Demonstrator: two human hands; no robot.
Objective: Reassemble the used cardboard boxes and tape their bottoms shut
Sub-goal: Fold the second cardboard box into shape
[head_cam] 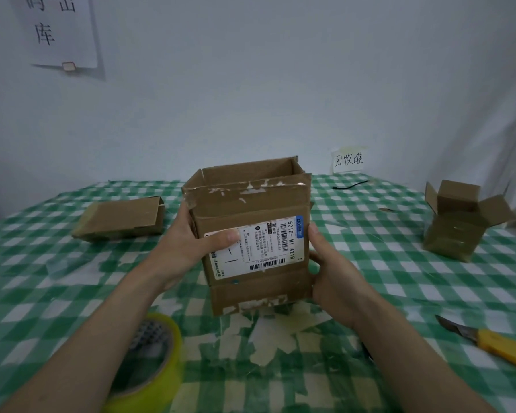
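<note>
A brown cardboard box with a white shipping label stands opened up at the table's centre, its top flaps raised and the inside open. My left hand grips its left side, thumb across the label. My right hand grips the right edge lower down, thumb against the side. A roll of yellow tape lies on the table under my left forearm. A yellow utility knife with its blade out lies at the right.
A flattened cardboard box lies at the left on the green checked tablecloth. A small assembled box with open flaps stands at the right. A black cable tie lies near the back wall. Torn tape scraps litter the cloth in front.
</note>
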